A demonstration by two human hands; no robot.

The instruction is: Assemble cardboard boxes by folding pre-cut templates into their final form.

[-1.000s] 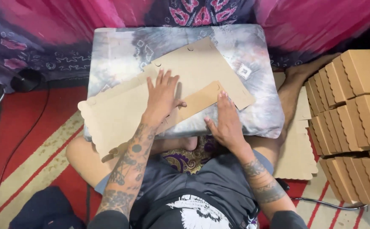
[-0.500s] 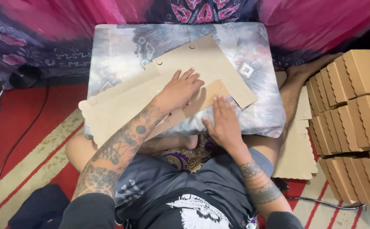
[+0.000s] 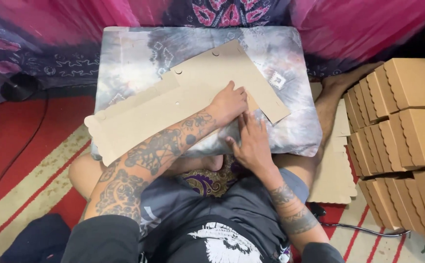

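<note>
Flat cardboard sheet point(image 3: 173, 104) lies under left hand point(image 3: 229, 102) and right hand point(image 3: 251, 141).

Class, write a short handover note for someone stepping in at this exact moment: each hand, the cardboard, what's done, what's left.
Left hand: flat, pressing on the flat cardboard blank lying on the cushion.
Right hand: fingers on the blank's near edge, beside the left hand.
Done: folded boxes stacked at the right; flat blanks lie beside them.
Left: this blank is still flat, not yet a box.
</note>
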